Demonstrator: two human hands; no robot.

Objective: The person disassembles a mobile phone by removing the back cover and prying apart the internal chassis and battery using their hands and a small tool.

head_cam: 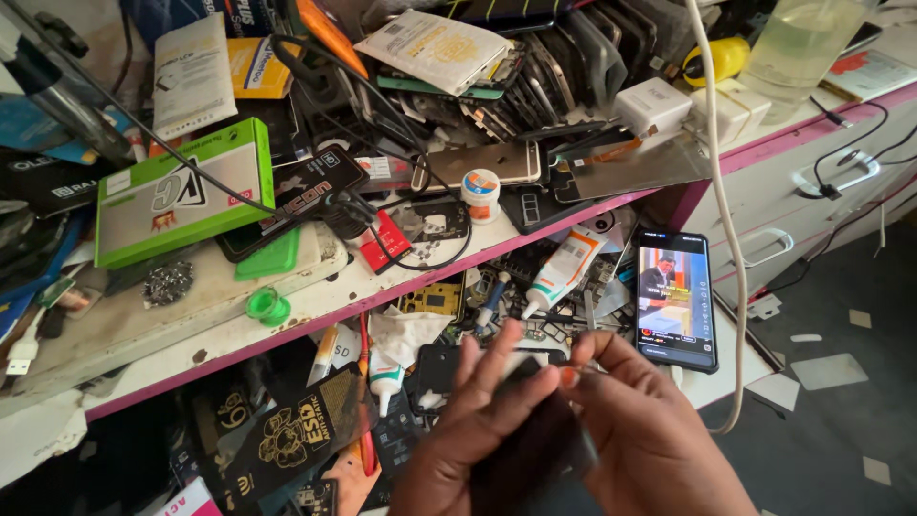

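Observation:
My left hand [468,430] and my right hand [650,430] meet low in the head view, over a cluttered lower bench. Together they grip a dark flat phone-like device [530,444], blurred by motion. My left fingers curl over its upper left edge. My right thumb and forefinger pinch near its top right corner, where something thin and pale shows. Most of the device is hidden between the hands.
A lit smartphone [676,298] lies right of the hands. A white glue tube [564,270], a small tube [386,379], black anti-static bags [287,435] and phone parts litter the bench. The pink-edged shelf [315,315] above carries a green box [181,191], cables, chargers. A white cable [728,229] hangs down.

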